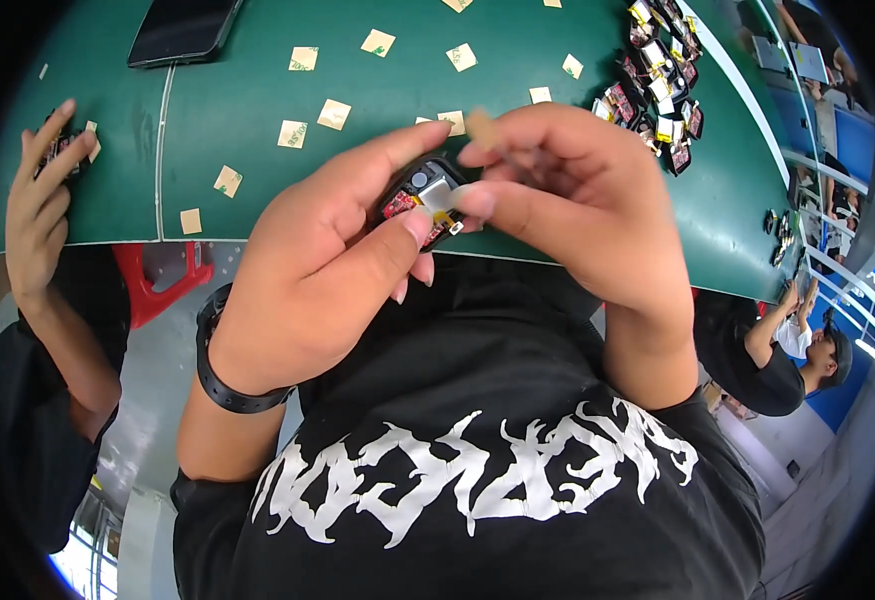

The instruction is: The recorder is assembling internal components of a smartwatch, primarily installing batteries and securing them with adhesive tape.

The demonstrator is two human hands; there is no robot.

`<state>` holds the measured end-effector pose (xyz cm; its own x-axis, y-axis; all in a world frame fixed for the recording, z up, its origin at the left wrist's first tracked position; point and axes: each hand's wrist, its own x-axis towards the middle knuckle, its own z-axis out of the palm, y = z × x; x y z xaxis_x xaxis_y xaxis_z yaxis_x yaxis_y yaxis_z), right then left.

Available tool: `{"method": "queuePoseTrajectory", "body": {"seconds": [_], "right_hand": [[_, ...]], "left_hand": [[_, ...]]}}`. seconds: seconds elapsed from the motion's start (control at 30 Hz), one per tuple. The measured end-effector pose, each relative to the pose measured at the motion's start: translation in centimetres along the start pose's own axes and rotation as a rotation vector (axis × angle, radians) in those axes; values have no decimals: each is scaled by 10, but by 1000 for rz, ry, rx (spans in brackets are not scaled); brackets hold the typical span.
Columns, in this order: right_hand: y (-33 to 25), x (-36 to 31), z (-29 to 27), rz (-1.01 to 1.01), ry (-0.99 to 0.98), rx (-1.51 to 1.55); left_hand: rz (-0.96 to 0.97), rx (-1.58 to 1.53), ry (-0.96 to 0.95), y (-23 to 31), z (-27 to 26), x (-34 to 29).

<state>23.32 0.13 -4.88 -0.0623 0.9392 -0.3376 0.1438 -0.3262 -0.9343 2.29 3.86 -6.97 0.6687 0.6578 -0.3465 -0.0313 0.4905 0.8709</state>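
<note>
My left hand (328,250) is closed round a small black electronic housing (388,192), its thumb pressing on the lower edge. Inside the housing sit a red circuit board (399,205), a silver battery cell (438,196) and yellow tape. My right hand (588,190) is at the housing's right side, with its thumb tip against the battery end. At the right index fingertip is a blurred tan paper square (482,130); exactly how the fingers hold it is hard to make out.
Several tan paper squares (334,114) lie scattered over the green table (248,90). A pile of similar open housings (658,85) is at the right. A black phone-like slab (184,32) lies far left. Another person's hand (43,200) works at the left; another person (788,350) sits right.
</note>
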Motion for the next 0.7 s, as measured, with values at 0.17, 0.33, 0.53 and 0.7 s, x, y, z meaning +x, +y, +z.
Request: {"method": "queuePoseTrajectory", "body": {"seconds": [0.17, 0.33, 0.53, 0.7], "right_hand": [[-9, -5, -4, -371, -6, -451], [-1, 0, -3, -641, 28, -728], [-13, 6, -16, -678, -189, -984], [-14, 13, -21, -910, -268, -1042]], "left_hand": [[4, 70, -4, 1, -1, 0], [-37, 95, -52, 1, -5, 3], [-49, 98, -147, 0, -11, 2], [-109, 75, -164, 5, -15, 5]]}}
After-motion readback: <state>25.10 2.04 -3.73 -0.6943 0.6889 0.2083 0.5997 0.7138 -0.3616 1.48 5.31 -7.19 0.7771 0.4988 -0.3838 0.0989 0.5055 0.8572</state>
